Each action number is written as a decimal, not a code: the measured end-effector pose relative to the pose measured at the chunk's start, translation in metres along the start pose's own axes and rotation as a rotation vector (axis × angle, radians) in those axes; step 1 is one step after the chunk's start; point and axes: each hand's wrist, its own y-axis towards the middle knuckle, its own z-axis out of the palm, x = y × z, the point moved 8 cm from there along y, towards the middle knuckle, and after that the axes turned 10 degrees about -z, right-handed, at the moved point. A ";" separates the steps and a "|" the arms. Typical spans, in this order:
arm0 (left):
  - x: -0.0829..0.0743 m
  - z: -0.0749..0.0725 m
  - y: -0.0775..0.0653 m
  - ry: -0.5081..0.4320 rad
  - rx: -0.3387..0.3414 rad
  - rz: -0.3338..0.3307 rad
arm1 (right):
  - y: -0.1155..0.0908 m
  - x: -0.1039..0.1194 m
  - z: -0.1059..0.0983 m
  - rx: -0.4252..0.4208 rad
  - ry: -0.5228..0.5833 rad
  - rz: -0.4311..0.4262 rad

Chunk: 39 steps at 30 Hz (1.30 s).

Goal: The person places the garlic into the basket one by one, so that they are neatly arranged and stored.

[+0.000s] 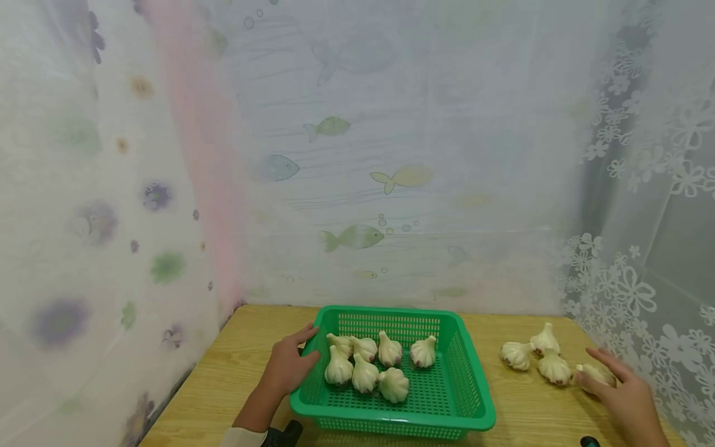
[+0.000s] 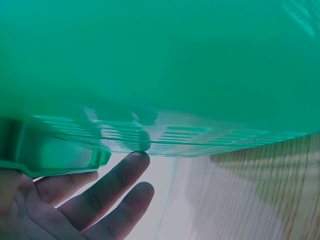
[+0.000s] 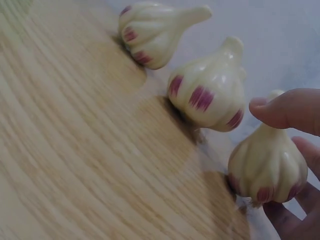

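Observation:
A green plastic basket [image 1: 480,410] with slotted walls holds several cream garlic bulbs [image 1: 365,375], mostly toward its left half. My left hand [image 1: 290,363] holds the basket's left rim; in the left wrist view its fingers [image 2: 102,192] extend under the rim beside the outer wall, the thumb hidden. On the right side of the table, my right hand [image 1: 628,397] is around a garlic bulb [image 3: 267,167], the thumb across its neck and the other fingers at its far side and underside. Three more bulbs [image 1: 553,367] lie just left of it, with purple marks showing in the right wrist view.
The wooden table [image 1: 223,372] extends on both sides of the basket. Behind it hangs a pale curtain [image 1: 475,248] printed with fish. A floral sheet [image 1: 112,279] borders the left, and a white-flowered curtain [image 1: 631,298] stands close beyond my right hand.

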 end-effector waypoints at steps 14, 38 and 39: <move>-0.002 0.000 0.001 -0.017 0.003 0.015 | -0.003 -0.002 0.000 -0.033 -0.062 0.081; 0.001 0.000 0.001 0.003 -0.005 0.003 | -0.003 0.022 -0.011 -0.116 0.007 0.135; 0.001 0.000 0.000 0.003 -0.003 0.006 | -0.002 0.024 -0.012 -0.119 0.005 0.131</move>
